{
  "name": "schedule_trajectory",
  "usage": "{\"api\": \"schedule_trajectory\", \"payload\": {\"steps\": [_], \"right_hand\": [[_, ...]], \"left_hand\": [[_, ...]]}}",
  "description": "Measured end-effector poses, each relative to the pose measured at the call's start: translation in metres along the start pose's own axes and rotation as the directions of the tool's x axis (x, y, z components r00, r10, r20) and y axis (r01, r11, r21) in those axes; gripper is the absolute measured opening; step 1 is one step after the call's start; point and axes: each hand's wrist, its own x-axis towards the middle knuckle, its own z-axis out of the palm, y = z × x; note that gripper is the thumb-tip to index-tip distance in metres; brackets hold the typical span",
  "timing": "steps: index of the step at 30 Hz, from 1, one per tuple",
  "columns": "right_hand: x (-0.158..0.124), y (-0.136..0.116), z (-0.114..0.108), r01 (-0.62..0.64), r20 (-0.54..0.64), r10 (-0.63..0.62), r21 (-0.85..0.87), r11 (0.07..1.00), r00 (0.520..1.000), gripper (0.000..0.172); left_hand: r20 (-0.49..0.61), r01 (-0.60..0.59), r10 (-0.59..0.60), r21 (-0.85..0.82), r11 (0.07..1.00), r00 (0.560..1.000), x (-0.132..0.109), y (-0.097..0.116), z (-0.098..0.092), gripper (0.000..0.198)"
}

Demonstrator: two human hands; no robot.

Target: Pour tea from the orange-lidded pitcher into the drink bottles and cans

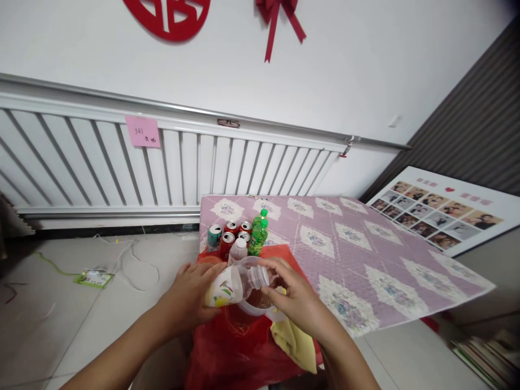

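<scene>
My left hand [195,292] is wrapped round a plastic bottle [225,287] with a white label showing yellow fruit. The bottle lies tilted, its white-ringed neck pointing right over a clear plastic pitcher [257,311] with brown liquid inside. My right hand [290,287] has its thumb and fingers curled at the bottle's neck end; whether a cap is on there I cannot tell. A clear bottle with a white cap [238,251] stands just behind the pitcher. Beside my right wrist, a yellow cloth [294,342] hangs over the red table covering [227,357].
Several opened drink cans [228,238] and green-capped bottles [257,238] stand together behind the hands. A purple patterned cloth [300,260] covers the surface to the right. White radiator [182,168] runs along the wall. A power strip [94,278] with cables lies on the floor at left.
</scene>
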Motion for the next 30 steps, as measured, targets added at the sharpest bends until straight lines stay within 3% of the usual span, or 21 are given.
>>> {"api": "schedule_trajectory", "payload": {"steps": [8, 17, 20, 23, 30], "right_hand": [[0.010, -0.009, -0.006, 0.075, 0.087, -0.072, -0.037, 0.996, 0.994, 0.045], [0.010, -0.008, -0.003, 0.015, 0.079, -0.010, -0.060, 0.998, 0.997, 0.039], [0.008, -0.009, -0.002, 0.000, 0.073, 0.007, -0.095, 0.995, 0.997, 0.028], [0.007, -0.009, 0.002, -0.027, 0.058, 0.035, -0.130, 0.991, 0.998, 0.006], [0.004, -0.006, 0.013, -0.066, -0.055, 0.055, -0.227, 0.972, 0.997, 0.041]], "left_hand": [[-0.061, -0.082, 0.079, -0.055, 0.995, 0.995, 0.000, -0.009, 0.007, 0.083], [-0.120, -0.120, 0.115, -0.036, 0.992, 0.986, -0.003, -0.013, 0.015, 0.085], [-0.136, -0.117, 0.115, -0.001, 0.993, 0.984, -0.006, -0.014, 0.019, 0.086], [-0.169, -0.106, 0.111, 0.039, 0.994, 0.979, -0.009, -0.012, 0.022, 0.085], [-0.231, -0.109, 0.128, 0.092, 0.990, 0.965, -0.014, -0.006, 0.025, 0.077]]}}
